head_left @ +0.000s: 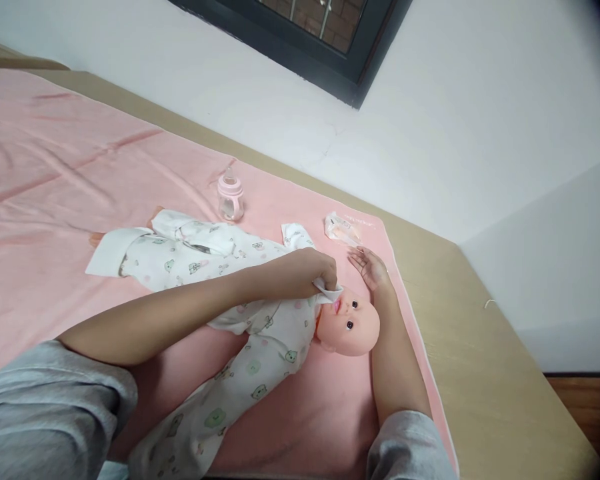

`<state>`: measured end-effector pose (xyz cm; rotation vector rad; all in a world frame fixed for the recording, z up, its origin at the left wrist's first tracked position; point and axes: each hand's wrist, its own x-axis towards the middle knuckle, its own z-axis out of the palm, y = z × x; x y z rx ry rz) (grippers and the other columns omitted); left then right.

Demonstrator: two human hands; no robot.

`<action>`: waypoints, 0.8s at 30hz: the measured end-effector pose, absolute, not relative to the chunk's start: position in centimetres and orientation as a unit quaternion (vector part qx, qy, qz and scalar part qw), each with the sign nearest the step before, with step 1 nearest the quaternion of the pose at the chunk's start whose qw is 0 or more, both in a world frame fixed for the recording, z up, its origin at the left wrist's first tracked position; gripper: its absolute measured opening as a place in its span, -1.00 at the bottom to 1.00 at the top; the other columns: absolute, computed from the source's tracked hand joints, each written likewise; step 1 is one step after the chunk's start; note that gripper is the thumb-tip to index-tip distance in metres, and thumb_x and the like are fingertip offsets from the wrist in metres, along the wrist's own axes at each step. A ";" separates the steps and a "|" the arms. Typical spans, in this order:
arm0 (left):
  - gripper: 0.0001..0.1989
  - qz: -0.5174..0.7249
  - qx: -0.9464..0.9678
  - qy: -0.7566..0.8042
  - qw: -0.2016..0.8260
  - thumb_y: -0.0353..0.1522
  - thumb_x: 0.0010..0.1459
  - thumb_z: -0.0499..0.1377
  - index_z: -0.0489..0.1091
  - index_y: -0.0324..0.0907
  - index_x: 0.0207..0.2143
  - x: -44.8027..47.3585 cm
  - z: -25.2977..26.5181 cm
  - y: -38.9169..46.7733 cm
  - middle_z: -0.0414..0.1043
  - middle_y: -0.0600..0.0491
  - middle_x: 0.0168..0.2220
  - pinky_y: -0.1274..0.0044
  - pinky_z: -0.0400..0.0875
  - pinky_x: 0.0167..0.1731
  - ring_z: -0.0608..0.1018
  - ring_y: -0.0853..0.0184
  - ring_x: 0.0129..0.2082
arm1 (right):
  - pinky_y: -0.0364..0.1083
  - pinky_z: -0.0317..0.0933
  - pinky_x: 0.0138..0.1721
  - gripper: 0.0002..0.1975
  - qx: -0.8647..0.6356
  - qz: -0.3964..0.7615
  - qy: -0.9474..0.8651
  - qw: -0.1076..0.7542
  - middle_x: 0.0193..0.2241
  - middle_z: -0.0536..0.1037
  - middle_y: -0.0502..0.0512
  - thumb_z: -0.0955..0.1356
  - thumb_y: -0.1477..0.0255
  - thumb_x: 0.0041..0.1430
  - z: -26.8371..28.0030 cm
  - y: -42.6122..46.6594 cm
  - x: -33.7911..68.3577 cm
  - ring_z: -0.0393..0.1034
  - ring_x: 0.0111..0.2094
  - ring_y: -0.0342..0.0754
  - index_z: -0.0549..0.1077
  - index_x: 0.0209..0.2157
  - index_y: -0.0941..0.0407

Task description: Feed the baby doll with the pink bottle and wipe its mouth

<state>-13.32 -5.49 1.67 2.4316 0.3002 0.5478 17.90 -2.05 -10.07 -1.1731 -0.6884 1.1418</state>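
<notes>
A bald baby doll (353, 330) lies face up on a pink blanket (300, 420), its head toward the right. It wears a white printed outfit (275, 353), and its bare feet stick out at the left. My left hand (315, 272) reaches across the doll's chest, its fingers closed on the outfit's white collar (329, 291) just by the chin. Beyond the doll's head, my right hand (370, 268) rests palm partly up with the fingers spread, holding nothing. Its fingertips are close to a clear plastic packet (343, 229); I cannot tell whether they touch.
A pink-lidded baby bottle (231, 195) stands upright behind the doll's legs. The blanket covers a wooden surface (475, 340) whose edge runs along a white wall (505, 133). A dark-framed window (325, 67) is set in that wall.
</notes>
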 end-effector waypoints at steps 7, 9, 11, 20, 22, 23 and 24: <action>-0.73 0.196 0.922 0.134 0.305 -0.69 -0.12 0.05 0.44 -0.23 -0.50 -13.1 1.8 -5.7 0.44 0.13 -0.39 0.60 0.20 -0.37 0.42 0.47 -0.43 | -0.07 0.46 -0.01 -0.92 -0.516 0.498 -0.300 0.629 -0.35 0.65 0.13 0.40 0.43 0.12 -10.0 -2.1 17.9 0.56 -0.31 -0.12 0.50 -0.32 0.13; -0.71 0.201 0.922 0.141 0.299 -0.70 -0.15 0.03 0.43 -0.23 -0.51 -13.1 1.9 -5.7 0.45 0.13 -0.38 0.61 0.20 -0.37 0.43 0.47 -0.42 | -0.06 0.46 -0.02 -0.92 -0.516 0.497 -0.302 0.629 -0.36 0.65 0.12 0.40 0.42 0.12 -10.1 -2.0 17.9 0.56 -0.32 -0.12 0.51 -0.32 0.13; -0.69 0.209 0.922 0.144 0.294 -0.71 -0.18 0.01 0.43 -0.23 -0.50 -13.1 1.8 -5.8 0.46 0.13 -0.36 0.61 0.20 -0.37 0.44 0.47 -0.41 | -0.06 0.46 -0.01 -0.92 -0.515 0.497 -0.304 0.628 -0.36 0.65 0.11 0.41 0.41 0.12 -10.2 -2.0 18.0 0.56 -0.31 -0.12 0.51 -0.32 0.12; -0.69 0.216 0.929 0.137 0.269 -0.68 -0.16 0.00 0.45 -0.21 -0.51 -13.0 1.4 -5.7 0.47 0.12 -0.36 0.61 0.21 -0.38 0.44 0.45 -0.41 | -0.05 0.46 0.00 -0.92 -0.516 0.495 -0.304 0.629 -0.36 0.65 0.13 0.41 0.43 0.11 -10.1 -2.0 17.9 0.56 -0.32 -0.12 0.51 -0.32 0.13; -0.68 0.225 0.927 0.130 0.270 -0.68 -0.14 0.02 0.47 -0.20 -0.49 -12.9 1.4 -5.7 0.47 0.11 -0.35 0.60 0.22 -0.36 0.45 0.45 -0.39 | -0.07 0.47 -0.02 -0.92 -0.517 0.496 -0.300 0.630 -0.37 0.64 0.13 0.40 0.44 0.12 -10.1 -2.0 17.8 0.56 -0.34 -0.12 0.51 -0.33 0.14; -0.67 0.229 0.927 0.128 0.269 -0.69 -0.14 0.02 0.48 -0.20 -0.48 -12.9 1.4 -5.7 0.47 0.11 -0.35 0.60 0.23 -0.35 0.44 0.45 -0.39 | -0.07 0.47 -0.03 -0.93 -0.517 0.496 -0.300 0.630 -0.37 0.64 0.13 0.39 0.45 0.12 -10.0 -2.0 17.8 0.56 -0.34 -0.13 0.51 -0.33 0.14; -0.65 0.231 0.928 0.126 0.265 -0.70 -0.14 0.02 0.49 -0.20 -0.47 -12.9 1.4 -5.7 0.47 0.11 -0.35 0.60 0.22 -0.34 0.44 0.44 -0.38 | -0.07 0.47 -0.04 -0.93 -0.516 0.496 -0.301 0.630 -0.36 0.64 0.13 0.39 0.45 0.12 -10.0 -2.0 17.8 0.56 -0.33 -0.12 0.51 -0.33 0.14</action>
